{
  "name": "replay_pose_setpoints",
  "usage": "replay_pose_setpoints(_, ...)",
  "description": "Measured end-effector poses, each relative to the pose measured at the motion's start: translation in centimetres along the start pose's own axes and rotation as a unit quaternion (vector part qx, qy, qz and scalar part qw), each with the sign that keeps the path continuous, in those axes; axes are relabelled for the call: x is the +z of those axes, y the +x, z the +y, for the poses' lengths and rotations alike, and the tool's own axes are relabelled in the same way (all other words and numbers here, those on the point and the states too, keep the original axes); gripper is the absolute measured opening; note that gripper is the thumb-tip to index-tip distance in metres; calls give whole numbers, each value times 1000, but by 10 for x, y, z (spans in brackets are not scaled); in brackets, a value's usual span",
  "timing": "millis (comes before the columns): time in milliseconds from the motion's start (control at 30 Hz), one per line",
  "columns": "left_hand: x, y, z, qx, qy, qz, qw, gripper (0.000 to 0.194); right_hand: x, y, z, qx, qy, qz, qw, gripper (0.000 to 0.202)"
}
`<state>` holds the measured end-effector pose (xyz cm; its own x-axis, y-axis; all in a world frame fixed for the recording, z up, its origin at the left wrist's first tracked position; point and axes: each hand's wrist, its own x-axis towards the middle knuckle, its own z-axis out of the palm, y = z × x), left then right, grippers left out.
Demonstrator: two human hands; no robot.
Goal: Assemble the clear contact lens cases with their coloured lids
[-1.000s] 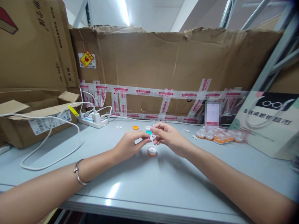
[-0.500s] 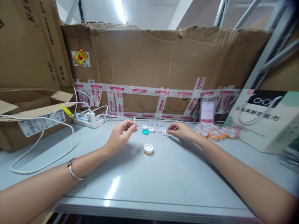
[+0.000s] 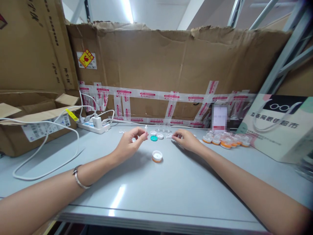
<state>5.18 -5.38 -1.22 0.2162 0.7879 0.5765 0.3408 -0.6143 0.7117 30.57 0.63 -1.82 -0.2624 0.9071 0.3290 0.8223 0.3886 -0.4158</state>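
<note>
My left hand (image 3: 132, 141) pinches a small white pin-like plastic piece (image 3: 146, 128) upright between thumb and fingertips, above the table. Across from it, my right hand (image 3: 187, 139) has its fingers curled down at a little heap of white plastic parts (image 3: 168, 135); what is between the fingertips is hidden. A teal disc (image 3: 154, 138) and two white round caps (image 3: 159, 136) lie between the hands. Behind those is a row of clear round pieces (image 3: 161, 130). Nearer to me stands a round white cup with an orange base (image 3: 157, 156), its open side up.
Several orange-and-white round pieces with clear tops (image 3: 226, 143) are grouped at the right, before a phone-like screen (image 3: 219, 118) and a paper bag (image 3: 274, 127). At left are a power strip (image 3: 95, 127), a loose white cable (image 3: 77, 143) and an open carton (image 3: 14, 140).
My right hand has shifted slightly left over the white parts, uncovering more of the orange-and-white pieces. My left hand still holds the pin-like piece, a little further right. The view has shifted slightly.
</note>
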Motion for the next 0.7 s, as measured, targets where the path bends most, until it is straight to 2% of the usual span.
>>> replay_pose_setpoints(67,0,-1,1,-8,-17,-14,1000,21,-4,-5,-15,28,131,-16,991,23)
replay_pose_setpoints(100,1,-1,1,-13,-24,-25,999,21,-6,-8,-24,41,231,-32,971,24)
replay_pose_setpoints(167,2,-2,3,-19,-37,-53,998,21,-9,-16,-45,48,409,-65,909,23)
replay_pose_setpoints(233,3,-3,7,-14,-50,-80,995,20,-12,-24,-64,41,507,-96,856,20)
replay_pose_setpoints(300,3,-4,10,-13,-64,-89,994,20,-13,-31,-77,23,544,-114,831,17)
replay_pose_setpoints(533,8,-5,11,-51,-136,-83,986,20,-11,-40,-88,-10,560,-88,824,15)
replay_pose_setpoints(700,9,-6,10,-41,-134,-76,987,19,-4,-40,-90,4,576,-82,813,15)
